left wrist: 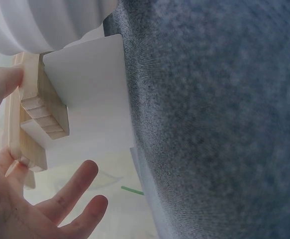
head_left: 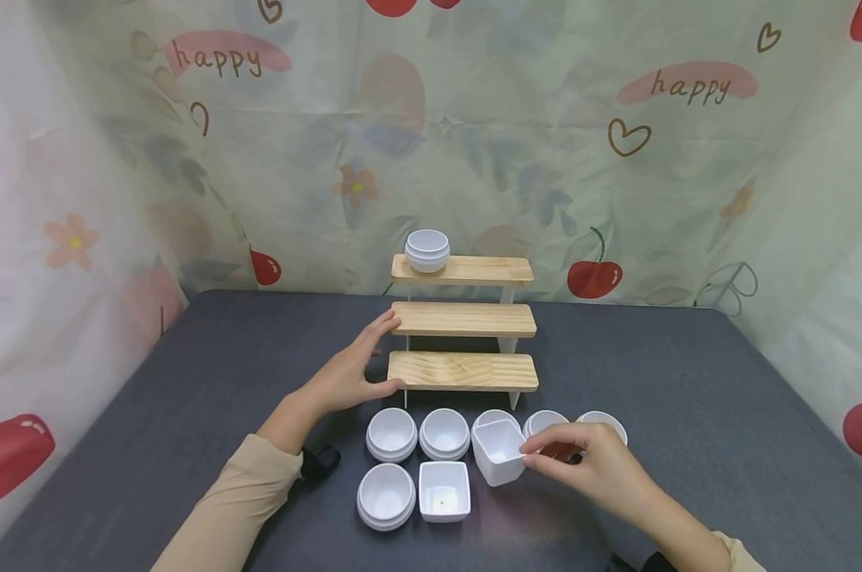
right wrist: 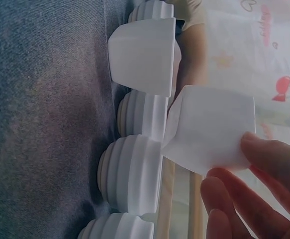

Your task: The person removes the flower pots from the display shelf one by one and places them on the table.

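A: Status of the right hand (head_left: 593, 465)?

B: It pinches the square white cup (head_left: 498, 451) by its right rim, thumb and fingertips (right wrist: 256, 159) closed on the wall. The cup is tilted, its mouth turned up and towards the person, and it sits at or just above the grey table (head_left: 688, 381), near the middle of the far row of round ribbed cups (head_left: 444, 433). From the head view I cannot tell whether its base is touching the cloth.

A: Failure modes?

B: Judgement only. A rim pinch on one wall gives little control of rotation, so the cup may swing or slip. It is close to the round cups on either side, and a low sideways move could knock them. A second square cup (head_left: 444, 491) stands just to the near left.

A: Left hand (head_left: 355, 369)?

B: Forearm extended from the near left; fingers relaxed and slightly spread. The fingertips rest against the left end of the middle board of the stepped wooden shelf (head_left: 463, 319), the thumb near the lowest board. Pressing there could shift the shelf and unsettle the round cup on the top board (head_left: 427, 249).
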The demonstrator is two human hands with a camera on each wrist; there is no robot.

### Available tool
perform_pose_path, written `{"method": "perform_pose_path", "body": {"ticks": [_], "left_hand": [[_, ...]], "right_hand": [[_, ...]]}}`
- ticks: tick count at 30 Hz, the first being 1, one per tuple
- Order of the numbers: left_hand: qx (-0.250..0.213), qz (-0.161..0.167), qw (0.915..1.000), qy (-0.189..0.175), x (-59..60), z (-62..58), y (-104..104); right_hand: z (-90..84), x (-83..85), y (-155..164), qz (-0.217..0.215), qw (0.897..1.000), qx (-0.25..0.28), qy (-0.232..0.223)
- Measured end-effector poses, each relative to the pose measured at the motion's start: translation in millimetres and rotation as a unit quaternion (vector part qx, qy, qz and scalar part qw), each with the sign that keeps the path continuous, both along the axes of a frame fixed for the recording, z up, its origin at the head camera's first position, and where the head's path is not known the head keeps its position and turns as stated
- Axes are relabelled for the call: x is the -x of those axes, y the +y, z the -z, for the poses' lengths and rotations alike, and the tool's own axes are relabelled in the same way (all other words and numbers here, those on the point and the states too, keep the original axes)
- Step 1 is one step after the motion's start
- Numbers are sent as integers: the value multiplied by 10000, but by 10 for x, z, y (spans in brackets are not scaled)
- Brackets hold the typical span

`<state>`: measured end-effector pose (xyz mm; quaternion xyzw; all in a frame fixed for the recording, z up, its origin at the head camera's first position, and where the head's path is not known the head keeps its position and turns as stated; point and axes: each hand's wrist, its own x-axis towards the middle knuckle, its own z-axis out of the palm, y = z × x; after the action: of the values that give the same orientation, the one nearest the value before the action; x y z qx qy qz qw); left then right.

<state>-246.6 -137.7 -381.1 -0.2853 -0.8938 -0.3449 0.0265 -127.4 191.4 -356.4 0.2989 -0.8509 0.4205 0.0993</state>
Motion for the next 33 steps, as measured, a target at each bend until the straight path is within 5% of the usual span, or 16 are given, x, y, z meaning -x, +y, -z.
{"method": "perform_pose_path", "body": {"ticks": [33], "left_hand": [[-24, 47, 10000, -28, 2, 0, -8]], "right_hand": [[155, -107, 0, -267, 9993, -128, 249]]}}
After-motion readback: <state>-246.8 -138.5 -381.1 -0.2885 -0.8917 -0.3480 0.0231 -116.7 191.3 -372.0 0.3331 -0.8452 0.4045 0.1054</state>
